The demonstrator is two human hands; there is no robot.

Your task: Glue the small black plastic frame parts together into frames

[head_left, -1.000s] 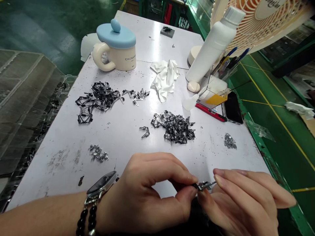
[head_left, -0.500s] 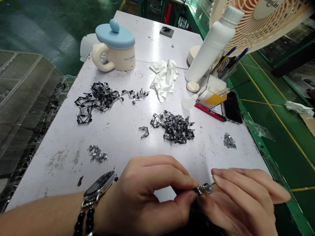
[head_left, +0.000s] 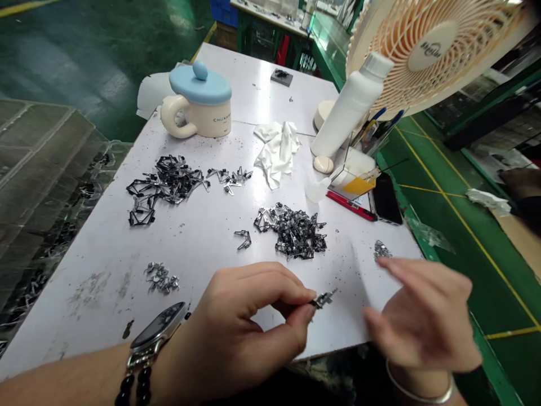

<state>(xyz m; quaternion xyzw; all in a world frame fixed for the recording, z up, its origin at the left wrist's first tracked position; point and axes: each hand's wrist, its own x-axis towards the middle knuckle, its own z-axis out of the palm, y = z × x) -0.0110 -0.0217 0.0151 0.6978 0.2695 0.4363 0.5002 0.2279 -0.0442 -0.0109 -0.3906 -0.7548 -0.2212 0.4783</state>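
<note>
My left hand pinches a small black-and-silver metal clip part between thumb and forefinger, just above the table's near edge. Its silver end sticks out to the right. My right hand is smeared by motion, thumb and fingers apart, with nothing visible in it. Its fingertips are at the near side of a little pile of small silver pieces; whether they touch it I cannot tell. Beyond my left hand lies a heap of black-and-silver clip parts, with a loose pair beside it.
Small bent silver pieces and a pile of black frames lie on the left. Farther back stand a lidded mug, a white cloth, a white bottle, a pen holder, a phone and a fan.
My right hand has let go of the clip part and moved right toward the small silver pile. The left hand keeps its pinch, a little farther left. The camera view has shifted slightly.
</note>
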